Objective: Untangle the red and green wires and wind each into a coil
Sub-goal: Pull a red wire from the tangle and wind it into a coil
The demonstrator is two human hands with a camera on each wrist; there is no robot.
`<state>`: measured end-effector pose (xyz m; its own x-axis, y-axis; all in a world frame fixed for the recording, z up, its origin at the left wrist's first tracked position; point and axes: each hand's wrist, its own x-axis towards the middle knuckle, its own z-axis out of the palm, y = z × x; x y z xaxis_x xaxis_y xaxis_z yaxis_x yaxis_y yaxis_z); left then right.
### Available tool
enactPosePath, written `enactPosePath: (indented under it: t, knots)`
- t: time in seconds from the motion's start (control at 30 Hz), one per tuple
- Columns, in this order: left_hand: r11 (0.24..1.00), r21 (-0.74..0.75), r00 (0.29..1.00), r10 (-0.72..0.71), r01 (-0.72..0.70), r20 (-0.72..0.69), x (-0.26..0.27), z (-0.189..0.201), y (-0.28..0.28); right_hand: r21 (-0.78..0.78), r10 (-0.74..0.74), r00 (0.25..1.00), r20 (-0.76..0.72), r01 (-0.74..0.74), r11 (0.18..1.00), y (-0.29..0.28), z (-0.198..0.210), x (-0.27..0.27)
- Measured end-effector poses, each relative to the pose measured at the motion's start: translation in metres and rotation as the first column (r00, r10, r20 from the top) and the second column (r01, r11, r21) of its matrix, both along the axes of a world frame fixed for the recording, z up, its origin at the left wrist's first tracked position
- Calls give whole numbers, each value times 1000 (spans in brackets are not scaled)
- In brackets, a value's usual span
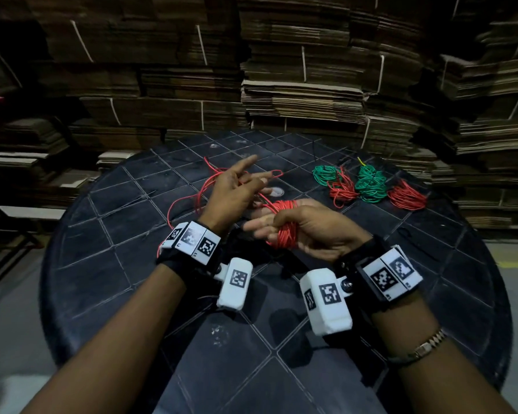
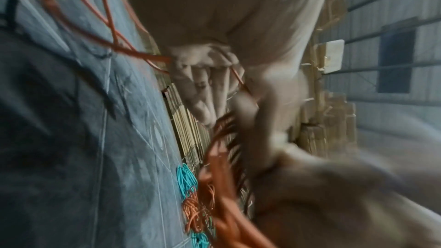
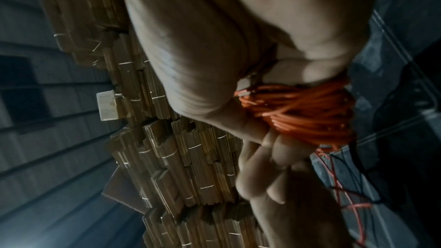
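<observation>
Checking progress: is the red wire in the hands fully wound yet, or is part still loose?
Partly wound. A red coil wraps the right hand; a loose length trails from the left hand across the table.

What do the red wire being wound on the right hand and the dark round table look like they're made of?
Red wire: seemingly thin plastic-insulated wire, smooth with a slight sheen; it bends into tight turns around the right hand. The core isn't visible.
Dark round table: probably moulded plastic, matte black, with a grid of raised lines and pale scuffs; hard to confirm.
</observation>
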<state>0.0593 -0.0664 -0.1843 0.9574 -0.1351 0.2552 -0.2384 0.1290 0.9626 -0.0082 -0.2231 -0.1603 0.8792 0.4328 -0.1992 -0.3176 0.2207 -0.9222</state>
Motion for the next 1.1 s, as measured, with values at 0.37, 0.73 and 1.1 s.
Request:
enactPosePath:
  t: [0.37, 0.73, 1.1]
  knots:
    - [958, -206, 971, 162, -198, -175, 2, 8, 17, 298, 139, 987, 85, -158, 941, -25, 15, -6]
    - [962, -128, 956, 211, -240, -205, 4, 5, 24, 494, -375, 926, 42, 307, 813, -47, 14, 13]
    - [919, -314, 950, 154, -239, -272, 10, -1, 20, 435, -557, 803, -214, 588, 682, -65, 4, 34]
